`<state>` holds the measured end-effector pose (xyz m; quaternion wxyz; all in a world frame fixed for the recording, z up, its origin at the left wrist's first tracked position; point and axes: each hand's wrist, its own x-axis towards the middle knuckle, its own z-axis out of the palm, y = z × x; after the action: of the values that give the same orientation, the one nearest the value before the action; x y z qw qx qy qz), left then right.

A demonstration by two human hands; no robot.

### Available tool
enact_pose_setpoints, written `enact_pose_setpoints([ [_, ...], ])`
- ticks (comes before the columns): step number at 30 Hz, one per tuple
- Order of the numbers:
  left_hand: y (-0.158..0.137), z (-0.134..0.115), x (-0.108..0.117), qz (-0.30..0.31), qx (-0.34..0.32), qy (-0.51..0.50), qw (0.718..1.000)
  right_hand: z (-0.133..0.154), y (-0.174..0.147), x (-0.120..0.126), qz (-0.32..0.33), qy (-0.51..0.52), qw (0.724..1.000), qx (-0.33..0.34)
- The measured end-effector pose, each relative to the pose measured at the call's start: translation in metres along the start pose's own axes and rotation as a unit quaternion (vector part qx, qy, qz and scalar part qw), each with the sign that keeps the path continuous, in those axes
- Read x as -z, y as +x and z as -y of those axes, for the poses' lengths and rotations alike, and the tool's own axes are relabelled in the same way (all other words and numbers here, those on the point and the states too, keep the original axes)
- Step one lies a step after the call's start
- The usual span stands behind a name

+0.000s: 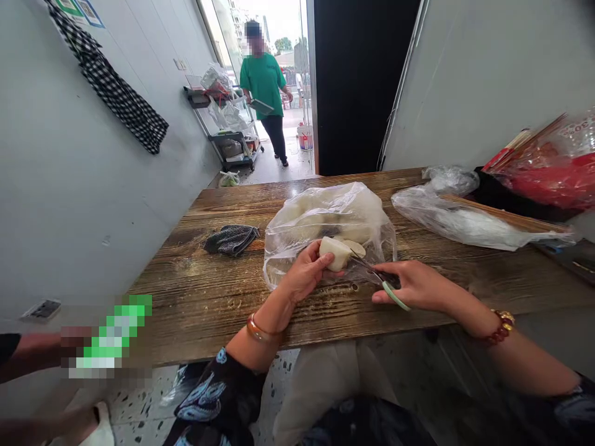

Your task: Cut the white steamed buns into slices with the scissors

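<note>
My left hand (304, 271) grips a pale white chunk of food (335, 251) above the wooden table (199, 297). My right hand (413, 285) holds scissors (379, 277) with a light green handle, their blades pointing at the white piece. Just behind both hands lies a clear plastic bag (325, 217) holding more of the same white pieces.
A dark folded cloth (231, 239) lies at the table's left. Plastic bags with bamboo skewers (474, 217) and red packaging (553, 167) sit at the right. A person in a green shirt (264, 80) stands at the doorway by a cart (232, 142). Another person's arm (32, 356) is at lower left.
</note>
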<state>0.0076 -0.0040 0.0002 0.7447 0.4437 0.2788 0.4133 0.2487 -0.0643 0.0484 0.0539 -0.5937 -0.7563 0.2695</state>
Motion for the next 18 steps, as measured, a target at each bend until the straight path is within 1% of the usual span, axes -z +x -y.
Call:
enact_pose_setpoints([
  [4,0.001,0.0,-0.001,-0.01,0.0,0.004,1.0,0.003,0.002,0.001,0.006,-0.006,1.0,0.01],
  [9,0.001,0.002,0.0,0.001,-0.004,0.017,1.0,0.006,0.007,0.001,0.014,0.002,1.0,0.01],
  [12,0.001,0.003,0.0,0.005,-0.004,0.019,1.0,0.01,0.008,0.002,0.016,-0.009,1.0,0.01],
  [18,0.001,0.002,-0.001,-0.006,-0.012,0.033,0.999,0.015,0.009,0.005,0.022,-0.028,0.999,0.018],
])
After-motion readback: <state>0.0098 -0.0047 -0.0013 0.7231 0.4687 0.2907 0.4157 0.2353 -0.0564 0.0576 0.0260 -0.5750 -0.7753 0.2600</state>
